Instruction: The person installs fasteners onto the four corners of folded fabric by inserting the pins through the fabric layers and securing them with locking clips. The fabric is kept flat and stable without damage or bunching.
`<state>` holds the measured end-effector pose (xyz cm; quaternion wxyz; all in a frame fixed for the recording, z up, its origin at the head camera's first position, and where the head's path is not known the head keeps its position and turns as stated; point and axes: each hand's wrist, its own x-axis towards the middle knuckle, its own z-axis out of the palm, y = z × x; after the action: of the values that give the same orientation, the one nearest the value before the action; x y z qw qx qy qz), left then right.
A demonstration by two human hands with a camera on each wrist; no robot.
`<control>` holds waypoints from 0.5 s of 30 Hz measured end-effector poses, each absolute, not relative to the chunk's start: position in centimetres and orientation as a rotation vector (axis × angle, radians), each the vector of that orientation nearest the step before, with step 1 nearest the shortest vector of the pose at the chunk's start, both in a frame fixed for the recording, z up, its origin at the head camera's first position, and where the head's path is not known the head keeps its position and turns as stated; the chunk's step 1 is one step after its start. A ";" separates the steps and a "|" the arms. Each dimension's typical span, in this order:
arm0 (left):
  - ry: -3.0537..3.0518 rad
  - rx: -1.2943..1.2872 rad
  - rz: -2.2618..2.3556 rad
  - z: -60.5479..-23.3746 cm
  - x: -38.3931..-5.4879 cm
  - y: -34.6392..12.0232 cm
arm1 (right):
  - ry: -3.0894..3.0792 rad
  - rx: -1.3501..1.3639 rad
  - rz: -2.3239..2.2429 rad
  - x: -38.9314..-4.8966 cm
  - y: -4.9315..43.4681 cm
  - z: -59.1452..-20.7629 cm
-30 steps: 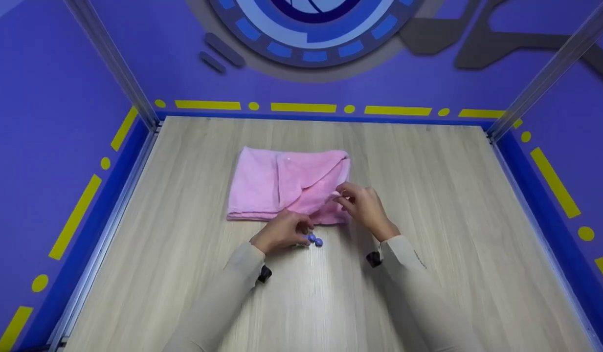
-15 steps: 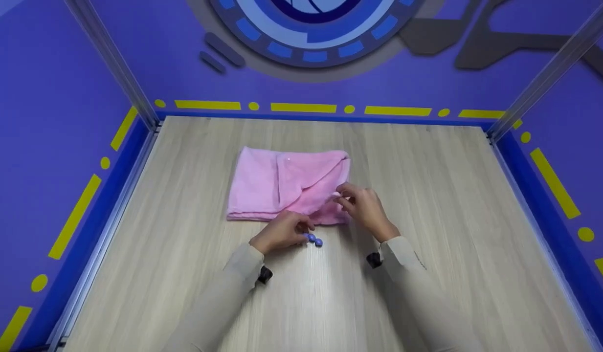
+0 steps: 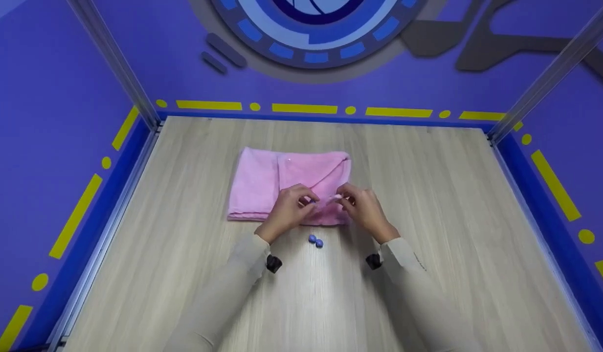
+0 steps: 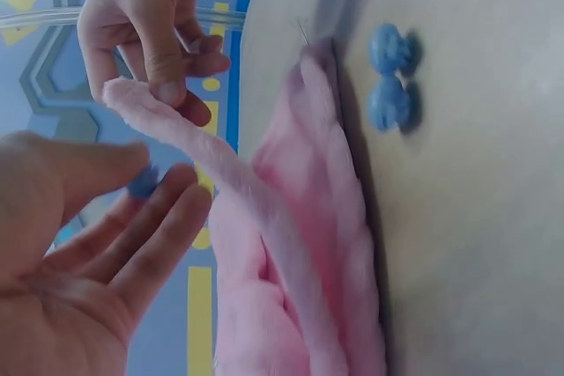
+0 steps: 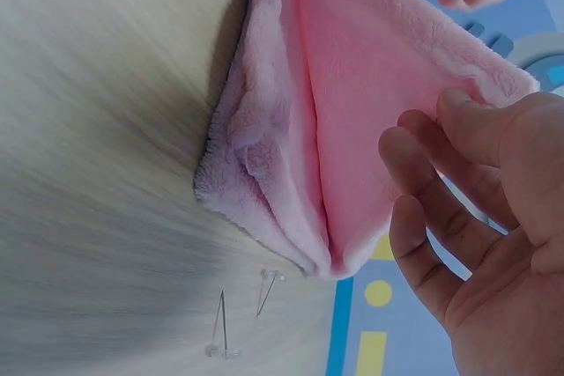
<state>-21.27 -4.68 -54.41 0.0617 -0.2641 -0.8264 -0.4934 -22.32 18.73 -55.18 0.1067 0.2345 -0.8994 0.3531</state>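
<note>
A pink plush blanket (image 3: 255, 181) lies folded on the table, its near right corner lifted. My right hand (image 3: 365, 208) pinches that corner between thumb and fingers; the left wrist view shows its raised edge (image 4: 233, 169). Close to it, over the blanket, my left hand (image 3: 289, 210) pinches a small round blue piece (image 4: 144, 182) between thumb and fingertips. Two similar blue pieces (image 3: 316, 241) sit side by side on the wood in front of the blanket. In the right wrist view, two thin pins with clear bases, one pin (image 5: 224, 328) and another pin (image 5: 270, 283), lie beside the blanket.
The pale wooden table (image 3: 428, 195) has blue panels with yellow markings at its back and sides. Metal posts (image 3: 550, 73) stand at the back corners. Both forearms, in beige sleeves (image 3: 223, 293), reach in from the front.
My left hand has lifted from beside the blue pieces, carrying one of them up and over the blanket toward the raised corner. The right hand keeps its pinch on the corner, nearly still.
</note>
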 end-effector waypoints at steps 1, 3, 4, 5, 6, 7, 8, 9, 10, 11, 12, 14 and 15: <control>-2.481 -0.763 -1.501 -54.4 -21.3 -4.6 | -2.650 0.688 1.048 -22.3 18.7 -55.2; -2.446 -0.698 -1.520 -54.4 -21.4 -4.3 | -2.649 0.685 1.060 -22.3 18.7 -55.2; -2.433 -0.668 -1.534 -54.4 -21.5 -4.2 | -2.645 0.687 1.061 -22.3 18.7 -55.2; -2.426 -0.640 -1.547 -54.3 -21.6 -4.0 | -2.639 0.692 1.064 -22.3 18.6 -55.2; -2.421 -0.616 -1.562 -54.3 -21.6 -3.9 | -2.630 0.696 1.064 -22.2 18.6 -55.2; -2.417 -0.595 -1.579 -54.3 -21.8 -3.7 | -2.619 0.706 1.064 -22.2 18.6 -55.2; -2.415 -0.575 -1.594 -54.3 -21.8 -3.5 | -2.609 0.714 1.060 -22.2 18.6 -55.2; -2.413 -0.556 -1.612 -54.3 -22.0 -3.3 | -2.602 0.720 1.053 -22.2 18.6 -55.3; -2.409 -0.540 -1.638 -54.3 -22.1 -3.1 | -2.597 0.722 1.047 -22.2 18.6 -55.3; -2.404 -0.527 -1.660 -54.3 -22.2 -2.8 | -2.596 0.721 1.041 -22.2 18.6 -55.3; -2.400 -0.514 -1.686 -54.4 -22.3 -2.6 | -2.598 0.719 1.038 -22.2 18.6 -55.3; -2.398 -0.490 -1.730 -54.4 -22.3 -2.2 | -2.604 0.712 1.036 -22.2 18.6 -55.4; -2.402 -0.476 -1.741 -54.4 -22.4 -2.1 | -2.607 0.705 1.038 -22.2 18.5 -55.4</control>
<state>-22.35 -2.06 -54.39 0.0683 -0.1581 -0.7976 -0.5780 -22.23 18.54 -55.38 0.1238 0.2418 -0.8941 0.3560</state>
